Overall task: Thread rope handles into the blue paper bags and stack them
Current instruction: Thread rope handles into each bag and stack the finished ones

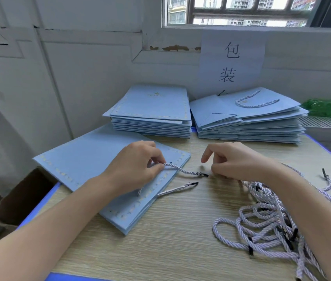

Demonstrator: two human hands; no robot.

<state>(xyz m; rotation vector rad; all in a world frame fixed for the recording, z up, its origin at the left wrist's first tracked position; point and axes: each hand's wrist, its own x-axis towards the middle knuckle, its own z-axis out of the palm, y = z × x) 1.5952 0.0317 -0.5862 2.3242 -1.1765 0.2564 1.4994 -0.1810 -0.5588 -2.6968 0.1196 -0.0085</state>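
— What's under your hands?

— A flat blue bag (91, 165) lies on the desk (170, 236), tilted, its far corner hanging off the left edge. My left hand (134, 169) rests on it, and my fingers (156, 169) pinch a twisted pale rope (182, 171) near a small hole by the bag's border. The rope's black tip reaches toward my right hand (235, 161). A second rope end (178, 188) comes out from the bag's edge and lies on the desk.

— And the right hand?

— Its fingers are curled with the tips down at the desk, just beside the black tip. I cannot tell whether they hold it.

— Where are the other bags?

— Two piles at the back by the wall. The left pile (152, 116) is flat bags with a dotted border and a small gold mark on top. The right pile (249, 118) has a rope handle (255, 102) lying on its top bag.

— Spare ropes?

— A tangled heap (261, 226) at the right, partly under my right forearm, with black tips showing.

— Any writing?

— A paper sign (231, 61) on the wall under the window reads 包装; a third character is hidden by the right pile. A green packet (328, 108) sits at the far right, its print too blurred to read.
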